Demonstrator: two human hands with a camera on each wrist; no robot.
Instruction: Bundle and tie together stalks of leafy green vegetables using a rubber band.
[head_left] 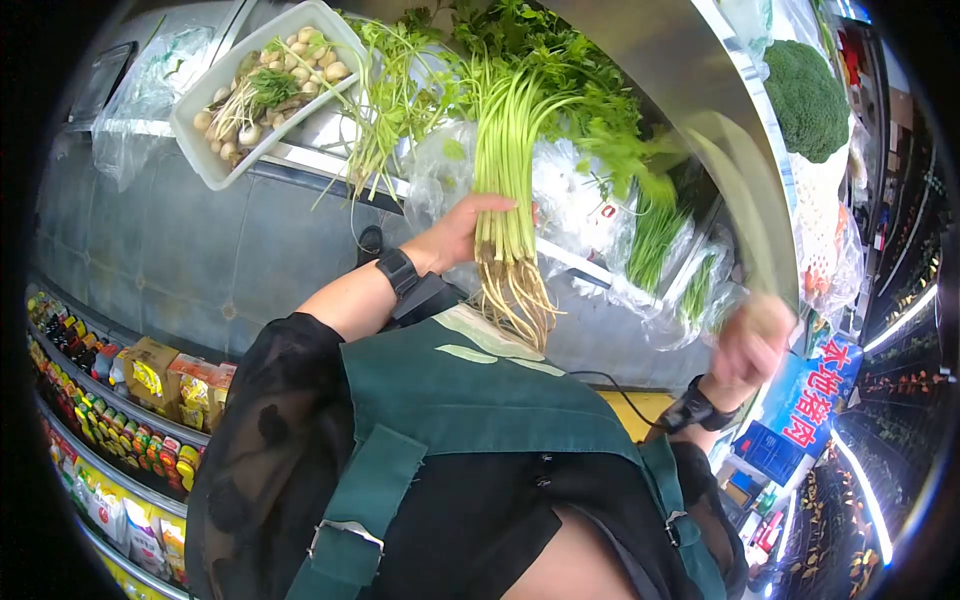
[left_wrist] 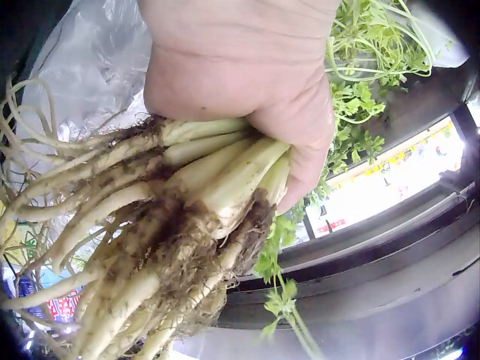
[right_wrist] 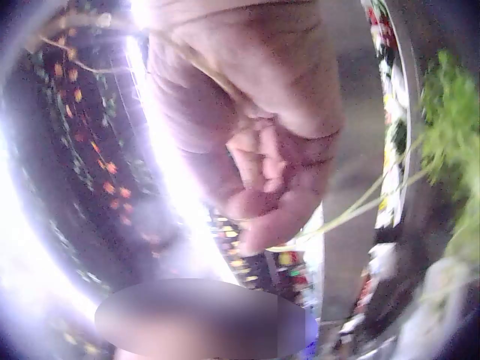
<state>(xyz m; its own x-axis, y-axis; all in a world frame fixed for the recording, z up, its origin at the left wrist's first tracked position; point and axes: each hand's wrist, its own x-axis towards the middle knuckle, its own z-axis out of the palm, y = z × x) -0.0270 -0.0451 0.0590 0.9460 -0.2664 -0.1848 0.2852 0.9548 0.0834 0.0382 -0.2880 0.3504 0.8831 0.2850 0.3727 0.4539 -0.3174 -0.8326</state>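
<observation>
My left hand [head_left: 450, 235] grips a bunch of thin-stemmed celery [head_left: 508, 140] low on the pale green stalks, just above the roots. Soil-caked roots [left_wrist: 142, 255] hang out below that hand in the left wrist view. Leafy tops [head_left: 560, 50] of the celery spread over the counter's far side. Off to the right, my right hand [head_left: 753, 342] is blurred, its fingers curled round a thin celery stalk [right_wrist: 367, 202]. One end of this stalk carries leaves, and a bare stem end comes out at the other side of the fist.
A white plastic tub [head_left: 195, 140] of small round bulbs stands on the left, beside loose celery sprigs [head_left: 375, 140]. Clear plastic bags [head_left: 575, 190] and bundled green chives [head_left: 655, 240] lie along the counter. Broccoli [head_left: 808, 100] sits at the right; product shelves [head_left: 110, 405] stand lower left.
</observation>
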